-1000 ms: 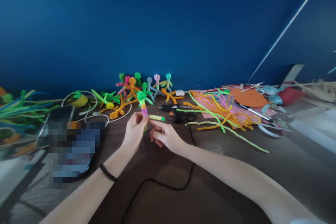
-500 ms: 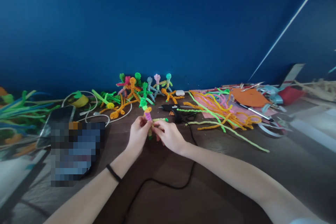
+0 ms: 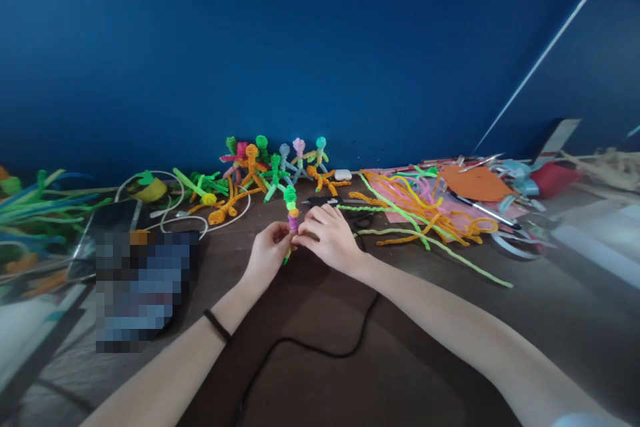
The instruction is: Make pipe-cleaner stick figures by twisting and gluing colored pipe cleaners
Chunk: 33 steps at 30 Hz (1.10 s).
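Note:
Between my two hands stands a pipe-cleaner figure (image 3: 293,220) with a green head, a yellow and orange neck and a purple body. My left hand (image 3: 269,253) pinches it from the left at the lower body. From the right, the thumb and fingers of my right hand (image 3: 330,239) are closed on its side. A green tip shows below my left fingers; the rest of its lower part is hidden. Just behind, a black glue gun (image 3: 323,201) lies partly covered by my right hand. Several finished-looking pipe-cleaner figures (image 3: 253,167) lean along the blue wall.
To the right lie loose pipe cleaners (image 3: 425,213), an orange sheet (image 3: 476,184) and scissors (image 3: 483,163). Two phones are on the left, one a dark phone (image 3: 113,230), near a white cable (image 3: 227,219). A black cord (image 3: 310,348) crosses the table before me.
The figure has shifted slightly right and stands more upright. My right hand has risen and turned, its fingers now higher over the glue gun. The green-tipped limb pointing right no longer shows.

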{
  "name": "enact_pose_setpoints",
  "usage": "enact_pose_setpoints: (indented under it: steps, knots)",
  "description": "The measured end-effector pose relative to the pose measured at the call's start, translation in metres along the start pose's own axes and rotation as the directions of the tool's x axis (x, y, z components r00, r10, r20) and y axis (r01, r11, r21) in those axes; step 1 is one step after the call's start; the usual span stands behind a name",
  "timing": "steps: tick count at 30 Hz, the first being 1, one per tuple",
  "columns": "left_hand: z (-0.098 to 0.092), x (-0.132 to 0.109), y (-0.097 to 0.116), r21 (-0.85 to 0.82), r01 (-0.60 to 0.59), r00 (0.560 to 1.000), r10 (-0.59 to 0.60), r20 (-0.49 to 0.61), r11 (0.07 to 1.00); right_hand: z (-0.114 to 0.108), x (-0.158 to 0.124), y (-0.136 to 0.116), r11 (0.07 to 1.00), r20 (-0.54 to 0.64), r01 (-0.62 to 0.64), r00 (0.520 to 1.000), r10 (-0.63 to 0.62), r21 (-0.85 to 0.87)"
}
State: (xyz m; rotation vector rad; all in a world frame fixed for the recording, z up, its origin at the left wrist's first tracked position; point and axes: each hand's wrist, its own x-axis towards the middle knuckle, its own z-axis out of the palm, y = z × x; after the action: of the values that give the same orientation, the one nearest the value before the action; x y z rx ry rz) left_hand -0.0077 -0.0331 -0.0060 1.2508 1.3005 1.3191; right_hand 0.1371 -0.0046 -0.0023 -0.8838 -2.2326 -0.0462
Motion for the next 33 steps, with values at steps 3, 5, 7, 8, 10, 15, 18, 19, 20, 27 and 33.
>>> enact_pose_setpoints:
  steps: [3,5,7,8,10,15,18,19,20,27,33]
  knots:
    - [0.001,-0.001,-0.001,0.013,0.009,1.000,-0.009,0.022,1.000,0.002,0.002,0.002,0.971,0.022,-0.120,0.993,0.118,0.207]
    - [0.002,-0.002,-0.002,0.000,0.027,0.999,-0.027,0.033,1.000,0.002,0.002,0.002,0.914,0.051,-0.208,0.978,0.203,0.348]
    - [0.003,-0.002,-0.001,-0.016,0.046,0.998,-0.045,0.040,0.999,0.001,0.003,0.002,0.827,0.104,-0.291,0.956,0.275,0.482]
    - [0.003,-0.003,0.000,-0.023,0.055,0.998,-0.054,0.043,0.998,0.001,0.004,0.003,0.773,0.136,-0.326,0.944,0.302,0.545]
    - [0.004,-0.003,0.001,-0.036,0.070,0.996,-0.068,0.049,0.997,0.001,0.005,0.004,0.649,0.203,-0.386,0.918,0.341,0.656]
    - [0.002,-0.002,-0.002,-0.072,0.081,0.993,-0.074,0.086,0.994,0.004,0.009,0.010,0.358,0.373,-0.535,0.822,0.431,0.765]
    - [0.001,0.000,-0.005,-0.080,0.074,0.992,-0.065,0.108,0.994,0.008,0.009,0.013,0.230,0.502,-0.638,0.740,0.447,0.735]
    - [0.001,0.000,-0.005,-0.080,0.074,0.991,-0.065,0.113,0.994,0.010,0.008,0.013,0.205,0.538,-0.664,0.719,0.441,0.719]
    - [0.001,0.000,-0.006,-0.079,0.076,0.991,-0.066,0.118,0.994,0.011,0.008,0.013,0.194,0.556,-0.678,0.707,0.437,0.709]
    - [0.001,-0.001,-0.005,-0.102,0.067,0.995,-0.058,0.087,0.993,0.013,0.001,0.009,0.429,0.350,-0.520,0.840,0.415,0.739]
    - [0.000,0.002,-0.011,-0.147,0.031,0.999,-0.025,0.043,0.989,0.013,-0.004,0.007,0.624,0.284,-0.405,0.914,0.290,0.668]
